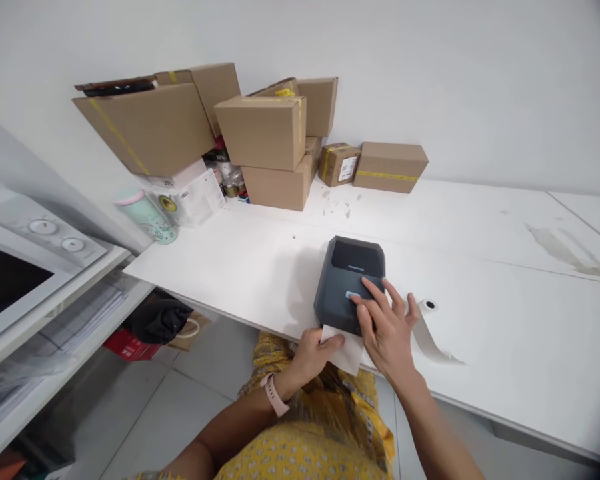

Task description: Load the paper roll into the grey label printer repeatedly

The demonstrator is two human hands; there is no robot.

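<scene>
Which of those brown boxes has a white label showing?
The small box immediately left of the long, low box; its white label faces out, while the other brown boxes show none.

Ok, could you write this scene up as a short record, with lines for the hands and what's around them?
Left hand: pinching white paper at the near edge of the dark device
Right hand: spread over the device, a finger at its pale button
Beside right hand: paper roll, loose end trailing across the white table
Farther back: stacked cardboard boxes
Far left of table: pink-lidded mint tumbler
</scene>
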